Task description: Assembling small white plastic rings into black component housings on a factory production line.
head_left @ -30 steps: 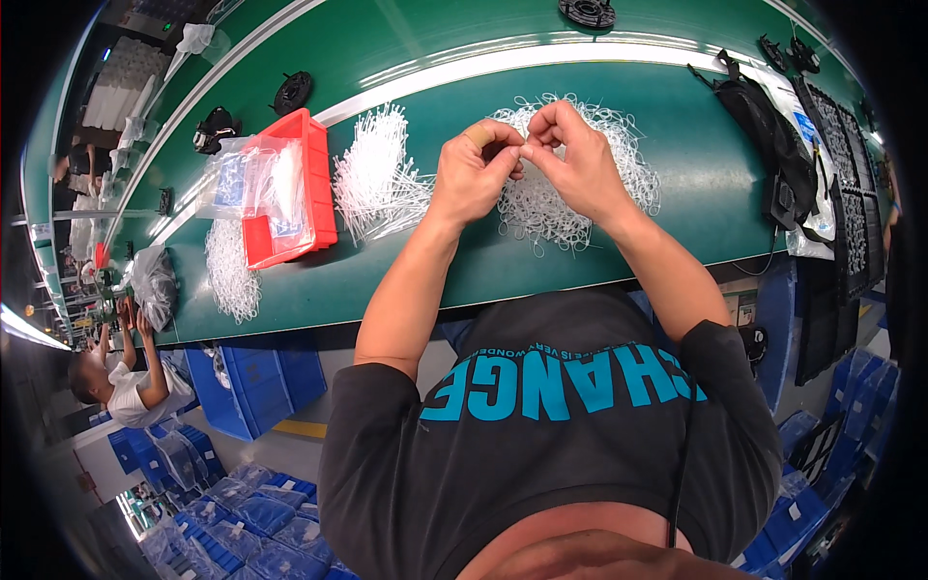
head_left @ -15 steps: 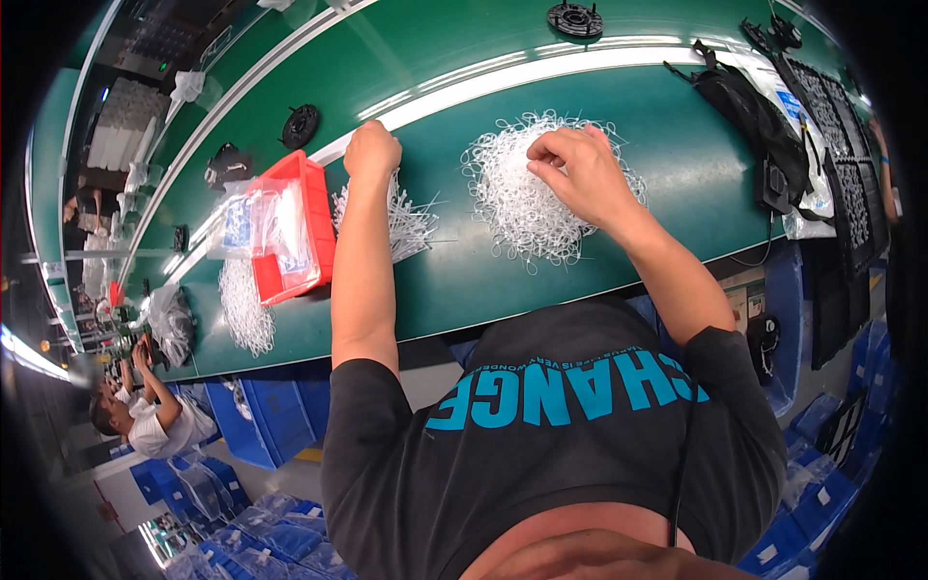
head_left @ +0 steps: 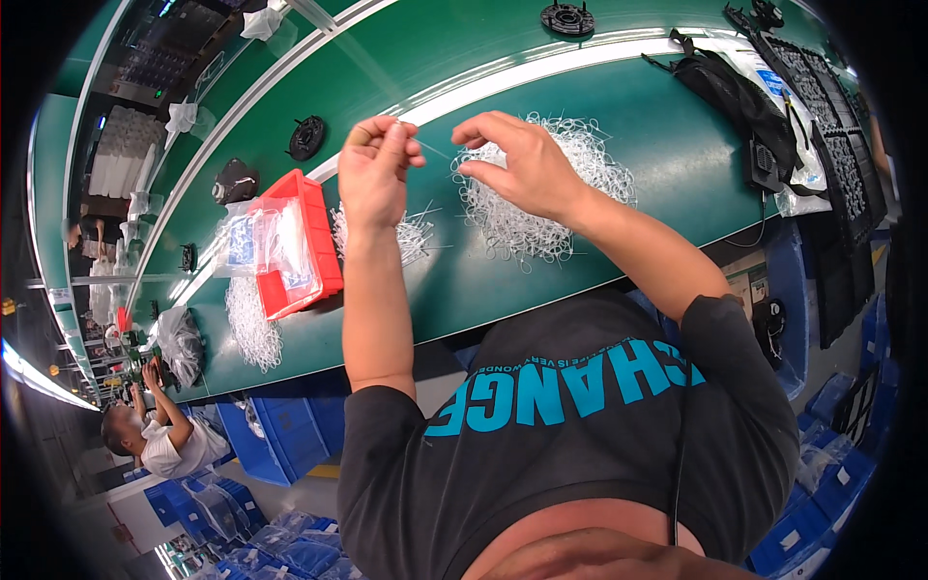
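My left hand (head_left: 378, 172) is closed in a pinch on a thin white cable tie (head_left: 435, 152), whose free end points toward my right hand. My right hand (head_left: 517, 166) is open, thumb and fingers apart, beside that end and in front of a big pile of looped white cable ties (head_left: 585, 203). Partly hidden behind my left wrist lies a smaller heap of straight cable ties (head_left: 416, 237). Whether my right fingers touch the tie I cannot tell.
A red bin (head_left: 316, 227) with clear plastic bags (head_left: 280, 246) stands left of my forearm, beside another white heap (head_left: 253, 324). Round black parts (head_left: 567, 19) lie on the green bench (head_left: 667, 155). A black bag (head_left: 739, 106) and trays (head_left: 841, 145) are at right. A co-worker (head_left: 164, 440) sits far left.
My left hand has risen from the heap of straight ties with a tie in its fingers. My right hand has moved left, off the looped pile toward my left hand, and its fingers have spread.
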The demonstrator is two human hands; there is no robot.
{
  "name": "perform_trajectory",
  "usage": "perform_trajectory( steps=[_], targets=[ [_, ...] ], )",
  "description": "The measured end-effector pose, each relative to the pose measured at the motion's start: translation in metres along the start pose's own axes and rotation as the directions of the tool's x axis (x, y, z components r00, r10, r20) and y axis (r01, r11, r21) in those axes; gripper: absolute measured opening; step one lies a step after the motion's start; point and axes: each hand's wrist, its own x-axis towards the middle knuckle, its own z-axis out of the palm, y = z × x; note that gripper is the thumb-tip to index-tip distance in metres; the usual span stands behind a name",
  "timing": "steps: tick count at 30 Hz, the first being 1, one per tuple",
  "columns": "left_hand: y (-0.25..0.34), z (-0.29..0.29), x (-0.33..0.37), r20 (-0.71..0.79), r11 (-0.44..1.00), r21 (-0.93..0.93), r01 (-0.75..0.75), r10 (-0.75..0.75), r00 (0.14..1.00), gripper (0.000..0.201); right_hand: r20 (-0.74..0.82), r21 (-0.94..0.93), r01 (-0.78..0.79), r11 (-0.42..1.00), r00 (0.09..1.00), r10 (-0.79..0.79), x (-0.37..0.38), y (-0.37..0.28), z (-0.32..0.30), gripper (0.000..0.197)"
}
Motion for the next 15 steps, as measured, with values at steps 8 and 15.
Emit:
perform_trajectory(
  steps=[8,15],
  targets=[
    [-0.021,0.027,-0.036,0.067,0.967,-0.252,0.024,-0.008,0.998,0.01,0.116,0.204,-0.268,0.941,0.962,0.249,-0.006,0.0,0.005,0.015],
    [-0.034,0.041,-0.043,-0.063,0.961,0.195,-0.194,0.21,0.976,0.008,0.019,0.219,-0.243,0.945,0.969,0.245,-0.01,0.001,-0.004,0.014]
  ],
)
